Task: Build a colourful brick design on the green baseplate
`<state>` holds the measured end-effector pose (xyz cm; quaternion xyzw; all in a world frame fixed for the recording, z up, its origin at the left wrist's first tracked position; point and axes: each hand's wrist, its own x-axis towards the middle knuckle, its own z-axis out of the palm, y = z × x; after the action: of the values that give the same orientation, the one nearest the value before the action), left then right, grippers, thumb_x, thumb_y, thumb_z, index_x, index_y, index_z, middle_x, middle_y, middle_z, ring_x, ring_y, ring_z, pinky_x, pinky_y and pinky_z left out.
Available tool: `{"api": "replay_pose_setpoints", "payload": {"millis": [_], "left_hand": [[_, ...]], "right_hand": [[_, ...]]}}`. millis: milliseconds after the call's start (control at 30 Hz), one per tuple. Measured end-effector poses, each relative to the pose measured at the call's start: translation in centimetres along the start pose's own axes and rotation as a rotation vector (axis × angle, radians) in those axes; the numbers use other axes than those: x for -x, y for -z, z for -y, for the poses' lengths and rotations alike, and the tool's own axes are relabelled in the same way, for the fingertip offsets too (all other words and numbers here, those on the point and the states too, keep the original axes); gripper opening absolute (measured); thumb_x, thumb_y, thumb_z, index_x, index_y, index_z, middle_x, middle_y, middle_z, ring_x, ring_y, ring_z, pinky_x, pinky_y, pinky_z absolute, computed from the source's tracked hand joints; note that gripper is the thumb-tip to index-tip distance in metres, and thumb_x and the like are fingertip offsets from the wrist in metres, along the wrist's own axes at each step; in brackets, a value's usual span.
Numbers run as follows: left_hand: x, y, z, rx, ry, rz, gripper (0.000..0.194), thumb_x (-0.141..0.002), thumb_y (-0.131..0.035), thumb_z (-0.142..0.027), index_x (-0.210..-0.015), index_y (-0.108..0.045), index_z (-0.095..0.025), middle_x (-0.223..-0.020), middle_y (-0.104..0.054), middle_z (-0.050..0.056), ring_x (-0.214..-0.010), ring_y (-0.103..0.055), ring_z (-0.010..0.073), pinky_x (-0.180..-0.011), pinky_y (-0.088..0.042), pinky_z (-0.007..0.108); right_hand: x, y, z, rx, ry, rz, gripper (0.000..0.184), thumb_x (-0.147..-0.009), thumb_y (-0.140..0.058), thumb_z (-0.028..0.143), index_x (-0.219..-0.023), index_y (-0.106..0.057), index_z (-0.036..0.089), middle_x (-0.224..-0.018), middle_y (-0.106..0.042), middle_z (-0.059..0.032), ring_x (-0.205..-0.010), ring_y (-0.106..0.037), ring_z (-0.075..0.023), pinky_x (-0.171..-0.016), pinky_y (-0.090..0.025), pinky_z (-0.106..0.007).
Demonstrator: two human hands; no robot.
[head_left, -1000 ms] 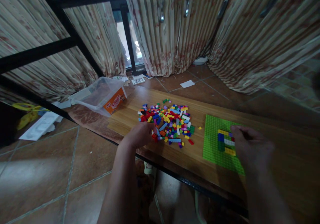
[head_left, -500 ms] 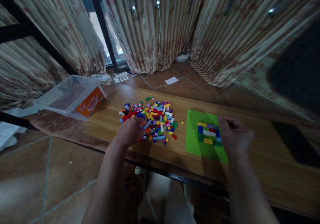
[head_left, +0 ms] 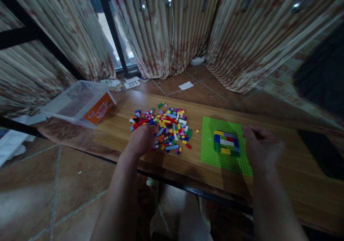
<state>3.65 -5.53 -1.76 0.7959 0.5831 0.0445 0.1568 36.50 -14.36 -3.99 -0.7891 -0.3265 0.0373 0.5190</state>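
Observation:
A loose pile of small toy bricks [head_left: 172, 128] in many colours lies at the middle of the wooden table. My left hand [head_left: 142, 140] is at the pile's near left edge, its fingers curled down among the bricks; what the fingertips grip, if anything, is hidden. On the right lies a green baseplate [head_left: 209, 155]. A low block of bricks [head_left: 227, 143] in yellow, blue, red, white and green is built on it. Over the plate's right edge hovers my right hand [head_left: 263, 146], thumb and forefinger pressed together. Whether a brick is between them I cannot make out.
A clear plastic box [head_left: 77, 103] with an orange label stands at the table's left end. A dark flat object, like a phone [head_left: 321, 153], lies at the right. One yellow brick [head_left: 197, 131] sits between pile and plate. Striped curtains [head_left: 161, 36] hang behind.
My right hand has drawn a little to the right, uncovering more of the built bricks. My left hand has stayed at the pile. The whole view has shifted slightly.

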Motion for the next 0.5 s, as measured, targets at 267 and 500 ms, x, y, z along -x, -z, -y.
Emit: {"api": "replay_pose_setpoints", "payload": {"millis": [267, 500], "left_hand": [[0.37, -0.02, 0.17, 0.070, -0.044, 0.011, 0.025, -0.076, -0.063, -0.022, -0.099, -0.072, -0.023, -0.104, -0.069, 0.005, -0.091, -0.066, 0.0205, -0.081, -0.048, 0.029], [0.34, -0.57, -0.73, 0.009, -0.084, 0.027, 0.026, -0.076, -0.064, -0.026, -0.100, -0.072, -0.026, -0.109, -0.066, 0.004, -0.092, -0.065, 0.0219, -0.083, -0.049, 0.031]], "right_hand": [[0.06, -0.67, -0.72, 0.001, 0.024, -0.012, 0.033, -0.071, -0.066, 0.042, -0.081, -0.074, 0.012, -0.073, -0.070, -0.0087, -0.067, -0.064, -0.0217, -0.066, -0.051, -0.034], [0.26, -0.99, -0.25, -0.042, 0.030, -0.013, 0.026, -0.070, -0.067, 0.038, -0.075, -0.073, 0.014, -0.068, -0.067, -0.0056, -0.061, -0.060, -0.0183, -0.060, -0.049, -0.032]]}}
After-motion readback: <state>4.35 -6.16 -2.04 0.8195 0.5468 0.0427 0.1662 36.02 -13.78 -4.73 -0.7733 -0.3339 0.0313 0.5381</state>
